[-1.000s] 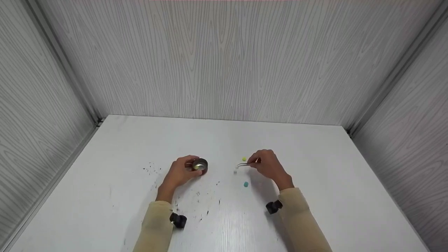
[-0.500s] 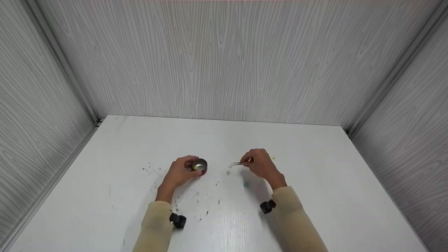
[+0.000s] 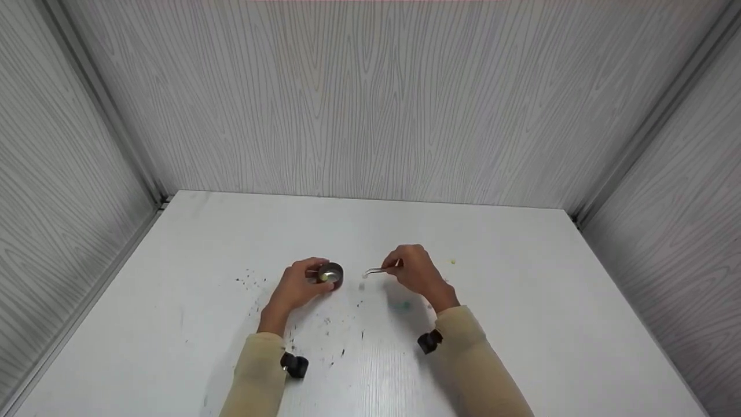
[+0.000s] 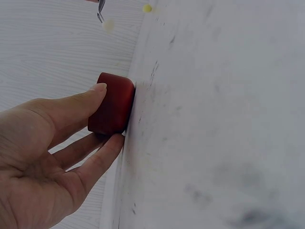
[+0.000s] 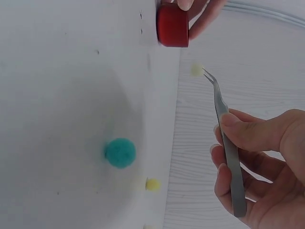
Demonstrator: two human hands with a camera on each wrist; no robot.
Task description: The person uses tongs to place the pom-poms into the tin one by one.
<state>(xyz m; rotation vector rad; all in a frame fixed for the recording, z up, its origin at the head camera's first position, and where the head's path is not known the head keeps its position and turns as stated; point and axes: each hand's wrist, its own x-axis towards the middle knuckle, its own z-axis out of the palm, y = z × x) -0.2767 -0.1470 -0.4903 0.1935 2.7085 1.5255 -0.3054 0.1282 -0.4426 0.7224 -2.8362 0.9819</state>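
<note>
My left hand [image 3: 298,285] grips a small round red metal cup [image 4: 112,104] standing on the white table, thumb on one side and fingers on the other. Inside the cup's silvery interior sits a small yellow-green ball [image 3: 324,278]. To the right of it, my right hand [image 3: 417,271] pinches bent-tip metal tweezers [image 5: 228,148] between thumb and fingers. A pale fuzzy ball [image 5: 196,69] is at the tweezers' tips, above the table and apart from the cup. Below the right hand lies a teal pompom [image 5: 120,152], in its shadow in the head view.
A yellow ball [image 5: 152,184] lies beyond the teal one, and a pale ball [image 5: 150,226] shows partly at the lower edge. Dark specks [image 3: 252,280] dot the white table [image 3: 231,226]. Grey wood-patterned panels [image 3: 359,104] stand at the back and both sides.
My right hand has moved left toward the cup, carrying the tweezers and the pale ball. A yellow ball at the right has come into view from behind it. The left hand and cup stay put.
</note>
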